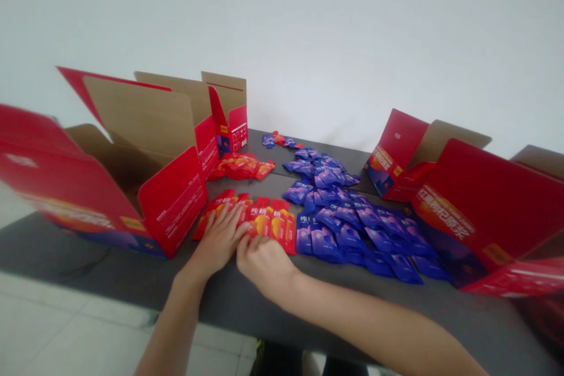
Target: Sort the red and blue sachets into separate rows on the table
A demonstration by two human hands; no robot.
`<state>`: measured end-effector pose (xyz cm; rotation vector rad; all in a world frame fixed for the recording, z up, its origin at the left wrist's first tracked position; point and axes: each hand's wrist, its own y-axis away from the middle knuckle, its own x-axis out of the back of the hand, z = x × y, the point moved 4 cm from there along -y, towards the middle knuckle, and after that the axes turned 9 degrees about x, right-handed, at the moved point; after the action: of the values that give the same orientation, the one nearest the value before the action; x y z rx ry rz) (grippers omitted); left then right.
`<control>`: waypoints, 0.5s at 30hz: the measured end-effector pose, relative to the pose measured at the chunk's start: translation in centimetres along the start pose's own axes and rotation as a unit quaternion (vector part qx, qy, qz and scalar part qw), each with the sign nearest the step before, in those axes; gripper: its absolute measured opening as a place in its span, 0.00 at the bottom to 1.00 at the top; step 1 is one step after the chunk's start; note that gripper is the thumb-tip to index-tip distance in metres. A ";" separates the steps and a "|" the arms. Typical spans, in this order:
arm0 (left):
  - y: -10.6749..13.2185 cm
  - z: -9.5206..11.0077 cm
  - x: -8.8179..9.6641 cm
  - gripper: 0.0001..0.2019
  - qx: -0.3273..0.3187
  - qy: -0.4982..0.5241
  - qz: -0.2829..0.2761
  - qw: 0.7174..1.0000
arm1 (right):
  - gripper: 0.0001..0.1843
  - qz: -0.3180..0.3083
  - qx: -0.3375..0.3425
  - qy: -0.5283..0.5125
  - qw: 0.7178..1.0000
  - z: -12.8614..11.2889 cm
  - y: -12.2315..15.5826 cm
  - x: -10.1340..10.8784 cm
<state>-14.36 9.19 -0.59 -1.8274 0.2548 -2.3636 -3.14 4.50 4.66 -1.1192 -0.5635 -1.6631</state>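
Observation:
A row of red sachets (268, 220) lies flat on the dark grey table (247, 305) in front of me. My left hand (219, 239) rests with fingers spread flat on the left part of that row. My right hand (263, 261) sits just beside it, fingers curled under and pinching the near edge of the red sachets. Right of the red row spreads a large pile of blue sachets (352, 217).
An open red carton (132, 188) stands at the left, with two more open cartons (227, 114) behind it. Another heap of red sachets (240, 165) lies by them. Open red cartons (484, 211) stand at the right. A few sachets (279, 140) lie far back.

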 end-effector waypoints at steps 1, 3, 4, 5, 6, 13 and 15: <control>0.0 0.0 0.0 0.27 0.003 -0.001 0.000 1.000 | 0.15 -0.011 -0.012 -0.003 1.000 0.1 -0.3 -0.1; -0.1 -0.1 -0.1 0.28 0.008 0.001 -0.002 1.000 | 0.14 -0.020 -0.014 -0.018 1.000 0.3 -0.6 -0.1; -0.2 -0.2 -0.2 0.28 0.007 0.002 -0.001 1.000 | 0.13 -0.018 -0.006 -0.034 0.999 0.5 -0.7 -0.1; -0.2 -0.4 -0.3 0.28 0.004 0.004 0.003 1.000 | 0.12 -0.013 0.003 -0.055 0.998 0.7 -0.6 0.1; -0.2 -0.5 -0.4 0.28 -0.003 0.005 0.009 1.000 | 0.11 -0.004 0.006 -0.076 0.997 1.1 -0.5 0.4; -0.2 -0.5 -0.7 0.27 -0.013 0.001 0.021 1.000 | 0.16 0.067 -0.014 -0.115 0.991 3.9 0.7 0.5; -0.3 -0.4 -0.5 0.27 0.004 0.000 0.022 1.000 | 0.15 0.036 0.010 -0.119 0.992 3.8 0.8 -0.7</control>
<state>-14.62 9.58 -1.06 -1.7981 0.2810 -2.3324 -0.85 7.53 5.66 -1.3173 -0.6818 -1.4695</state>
